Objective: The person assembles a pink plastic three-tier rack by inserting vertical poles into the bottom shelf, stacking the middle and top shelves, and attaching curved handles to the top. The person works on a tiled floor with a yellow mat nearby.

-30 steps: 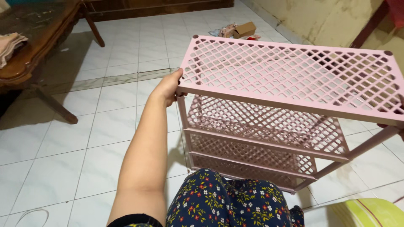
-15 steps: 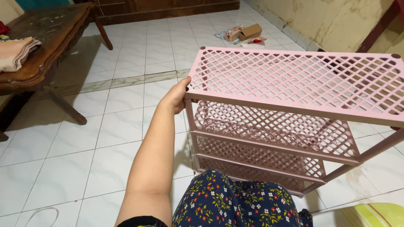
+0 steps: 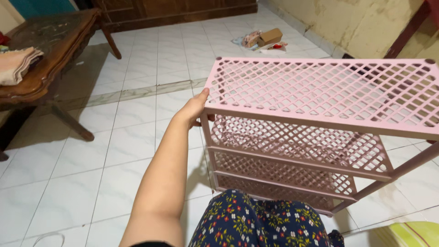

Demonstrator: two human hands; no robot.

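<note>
Her left hand (image 3: 195, 110) grips the pink lattice rack (image 3: 320, 96) at its near-left corner; the rack runs lengthwise rightward; right hand unseen.

A white tiled floor (image 3: 137, 68) is seen from above. At the upper left a dark wooden table (image 3: 50, 50) with carved legs is placed, and folded peach cloth (image 3: 16, 64) is laid on its left edge. A small cardboard box (image 3: 270, 35) and scattered wrappers (image 3: 249, 40) are left on the tiles near a stained yellow wall (image 3: 356, 23). Dark wooden furniture (image 3: 173, 9) is set along the far side. A yellow-green object (image 3: 411, 234) is partly shown at the lower right corner
</note>
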